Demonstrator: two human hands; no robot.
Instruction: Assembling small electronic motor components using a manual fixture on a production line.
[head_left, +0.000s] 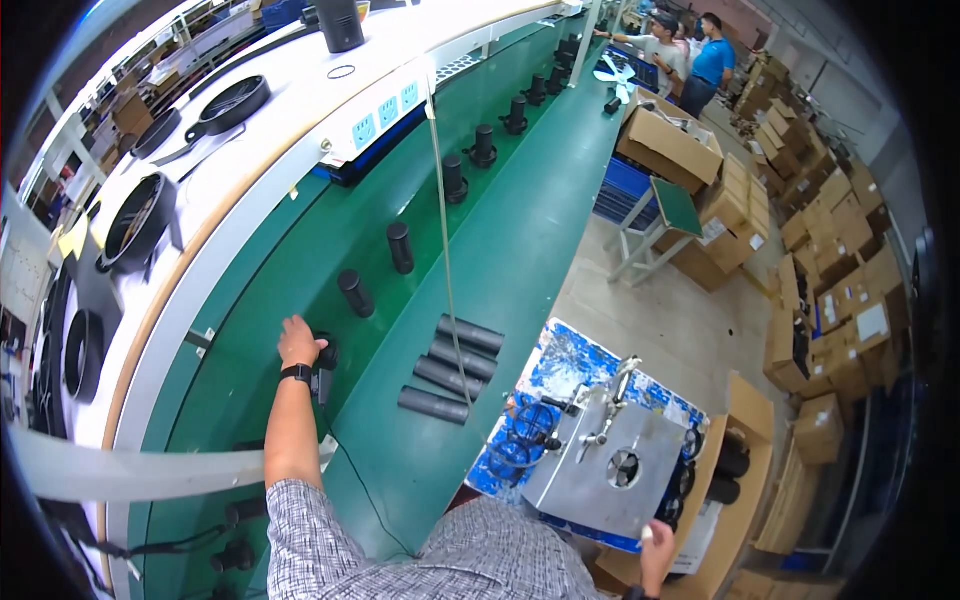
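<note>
My left hand [299, 343] reaches over the green conveyor belt, its fingers and thumb spread apart. Right beside the thumb stands a black cylindrical part [328, 352], partly covered by the hand and wrist. At the lower right, my right hand [657, 552] has its fingers curled beside the near corner of a metal box fixture [612, 465] that has a round opening and a toggle clamp [612, 410]. What those fingers hold, if anything, is too small to make out. Several black tubes [452, 362] lie side by side on the green ledge [520, 230] between my hands.
Upright black cylinders [400, 248] line the belt [250, 420]. A pale cord [442, 200] hangs across the ledge. Black round frames [140, 225] rest on the white shelf at left. An open carton [750, 430] stands beside the fixture. Two workers [708, 65] and stacked cartons are farther off.
</note>
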